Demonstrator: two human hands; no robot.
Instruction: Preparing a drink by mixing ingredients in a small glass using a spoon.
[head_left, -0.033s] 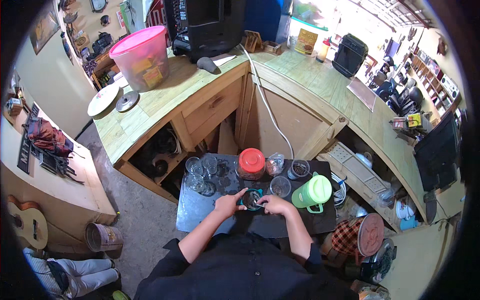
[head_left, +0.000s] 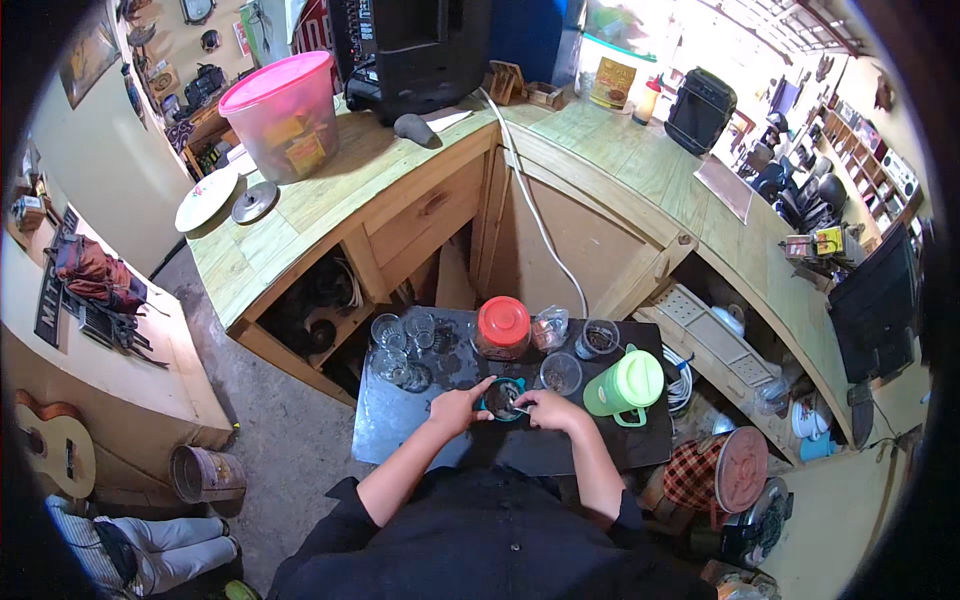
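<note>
At the front middle of the low dark table (head_left: 420, 440) stands a small teal cup (head_left: 503, 416) with dark contents. My left hand (head_left: 460, 406) grips its left side, thumb at the rim. On the cup's right, my right hand (head_left: 548, 409) pinches a thin, shiny spoon (head_left: 522, 408) whose end dips into the cup; its bowl is hidden. Just beyond my right hand is a clear plastic tub (head_left: 560, 374) with dark grounds low inside. A light green lidded pitcher (head_left: 622, 386) stands to the right. Behind the cup is a clear jar with a red lid (head_left: 503, 322).
Several clear glasses (head_left: 391, 365) cluster at the table's left. A clear container (head_left: 598, 339) of dark bits and a plastic bag (head_left: 549, 328) stand at the back. A wooden counter (head_left: 270, 240) wraps around beyond, bearing a pink-lidded tub (head_left: 285, 120) and a black speaker (head_left: 420, 50).
</note>
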